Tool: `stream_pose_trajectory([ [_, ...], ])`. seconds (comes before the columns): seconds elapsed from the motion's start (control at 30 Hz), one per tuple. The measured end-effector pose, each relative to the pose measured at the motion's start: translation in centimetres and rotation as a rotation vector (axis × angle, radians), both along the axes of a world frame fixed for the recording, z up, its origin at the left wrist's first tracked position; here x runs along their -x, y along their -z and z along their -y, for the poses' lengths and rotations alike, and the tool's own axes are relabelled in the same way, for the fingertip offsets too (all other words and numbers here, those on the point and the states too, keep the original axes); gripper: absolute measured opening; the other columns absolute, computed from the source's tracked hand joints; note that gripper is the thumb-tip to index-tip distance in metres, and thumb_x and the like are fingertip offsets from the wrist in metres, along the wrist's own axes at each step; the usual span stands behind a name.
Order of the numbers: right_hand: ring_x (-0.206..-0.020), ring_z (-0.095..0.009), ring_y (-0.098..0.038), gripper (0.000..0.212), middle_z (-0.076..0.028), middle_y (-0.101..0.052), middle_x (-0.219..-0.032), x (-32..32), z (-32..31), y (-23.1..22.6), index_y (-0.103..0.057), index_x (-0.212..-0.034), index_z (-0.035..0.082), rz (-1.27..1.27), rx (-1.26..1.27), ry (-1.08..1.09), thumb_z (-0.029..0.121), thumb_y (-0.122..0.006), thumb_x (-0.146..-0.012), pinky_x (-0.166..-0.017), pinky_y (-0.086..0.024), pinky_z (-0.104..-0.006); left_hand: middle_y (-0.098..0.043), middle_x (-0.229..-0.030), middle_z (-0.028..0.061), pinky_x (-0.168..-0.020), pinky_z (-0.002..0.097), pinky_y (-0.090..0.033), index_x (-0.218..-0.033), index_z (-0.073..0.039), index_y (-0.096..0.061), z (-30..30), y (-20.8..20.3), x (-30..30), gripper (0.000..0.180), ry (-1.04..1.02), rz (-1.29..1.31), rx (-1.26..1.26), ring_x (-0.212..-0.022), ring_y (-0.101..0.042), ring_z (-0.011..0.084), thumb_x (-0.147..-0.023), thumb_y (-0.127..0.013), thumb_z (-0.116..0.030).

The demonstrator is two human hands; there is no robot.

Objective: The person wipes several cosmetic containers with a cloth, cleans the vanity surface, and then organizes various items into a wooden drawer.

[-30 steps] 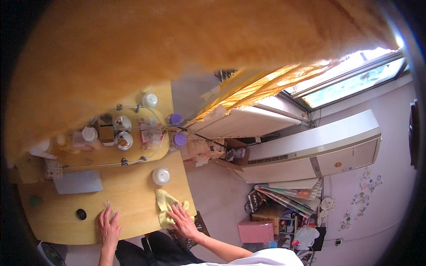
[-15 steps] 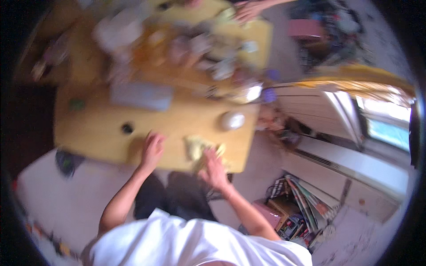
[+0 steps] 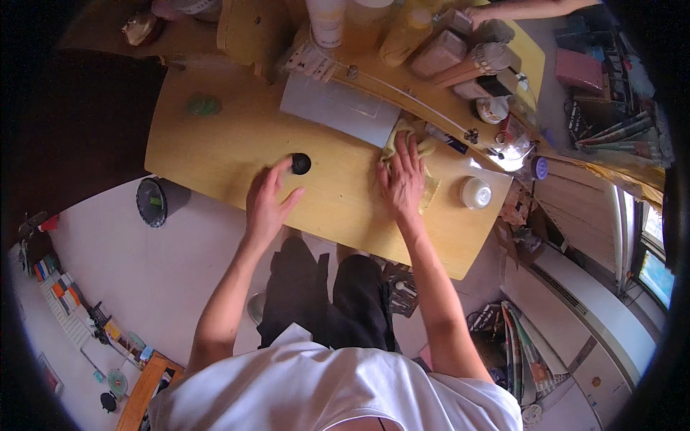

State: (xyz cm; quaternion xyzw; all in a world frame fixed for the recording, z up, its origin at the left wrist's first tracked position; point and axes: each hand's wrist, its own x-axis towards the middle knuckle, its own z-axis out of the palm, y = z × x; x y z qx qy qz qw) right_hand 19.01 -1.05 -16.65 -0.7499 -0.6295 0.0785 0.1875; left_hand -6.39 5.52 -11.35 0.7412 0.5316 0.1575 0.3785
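My right hand point(image 3: 402, 183) holds a yellow cloth point(image 3: 429, 192) down against the wooden table point(image 3: 230, 154), its fingers stretched forward over it. Folds of the cloth stick out past the fingertips and beside the palm, close to the right end of a pale flat sheet point(image 3: 338, 109). My left hand point(image 3: 268, 201) is open, thumb and fingers apart, at the table's near side. Its fingertips reach the left edge of a small round black object point(image 3: 300, 164); whether they touch it I cannot tell. A clear round jar point(image 3: 475, 193) stands right of the cloth.
A raised shelf along the table's back carries bottles point(image 3: 406, 36), boxes point(image 3: 440, 54) and a small jar point(image 3: 492, 109). A green round thing point(image 3: 204, 105) lies at the left. On the floor stands a black bin point(image 3: 152, 202). Another person's arm point(image 3: 532, 10) reaches in at the top right.
My right hand and the cloth have moved from the near edge toward the back of the table. My left hand has come up beside the black object. The view has turned and sharpened.
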Motion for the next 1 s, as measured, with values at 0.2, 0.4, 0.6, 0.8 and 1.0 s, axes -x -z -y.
stream_pose_trajectory([
  [0.2, -0.135, -0.027, -0.026, 0.056, -0.006, -0.034, -0.143, 3.0, 8.9, -2.2, -0.045, -0.132, 0.014, -0.098, 0.282, -0.358, 0.026, -0.060, -0.080, -0.103, -0.027, -0.0498, -0.045, -0.110, 0.0162, -0.079, 0.0437, -0.046, -0.121, -0.011, -0.045, -2.8, 2.5, -1.9, 0.066, 0.089, -0.268, -0.144, -0.097, -0.050, 0.0340, -0.065, -0.078, -0.023],
  [0.4, -0.138, -0.030, -0.016, 0.056, -0.009, -0.029, -0.145, 5.5, 8.9, -2.2, -0.039, -0.136, 0.010, -0.033, 0.338, -0.049, 0.031, -0.054, -0.086, -0.103, -0.026, -0.0542, -0.049, -0.106, 0.0155, -0.072, 0.0442, -0.048, -0.109, -0.009, -0.047, -2.3, 4.4, 1.0, 0.048, 0.103, -0.042, -0.164, -0.092, -0.056, 0.0353, -0.071, -0.073, -0.023],
  [0.6, -0.133, -0.033, -0.027, 0.055, -0.012, -0.035, -0.141, 12.6, -3.0, -1.1, -0.041, -0.133, 0.007, -0.088, 0.146, -0.175, 0.026, -0.056, -0.083, -0.100, -0.031, -0.0490, -0.053, -0.093, 0.0097, -0.073, 0.0288, -0.047, -0.106, -0.001, -0.047, -0.7, 1.4, 8.1, 0.044, -0.269, 0.229, 0.029, -0.082, -0.055, 0.0177, -0.071, -0.072, -0.011],
  [0.8, -0.132, -0.030, -0.031, 0.053, -0.012, -0.039, -0.139, 19.4, -10.9, 0.1, -0.045, -0.130, 0.007, -0.072, -0.011, -0.264, 0.027, -0.055, -0.083, -0.097, -0.035, -0.0463, -0.050, -0.091, 0.0036, -0.061, 0.0229, -0.036, -0.110, -0.003, -0.044, -1.4, -1.0, 14.3, 0.042, -0.399, 0.302, 0.210, -0.071, -0.040, 0.0091, -0.078, -0.066, -0.018],
  [1.0, -0.132, -0.029, -0.031, 0.053, -0.011, -0.036, -0.141, 24.3, -8.7, -0.1, -0.045, -0.130, 0.008, -0.161, 0.006, -0.385, 0.029, -0.056, -0.082, -0.095, -0.036, -0.0446, -0.044, -0.098, 0.0017, -0.070, 0.0209, -0.036, -0.117, -0.003, -0.039, -3.7, -2.0, 12.6, 0.042, -0.353, 0.419, 0.213, -0.082, -0.042, 0.0094, -0.085, -0.061, -0.019],
])
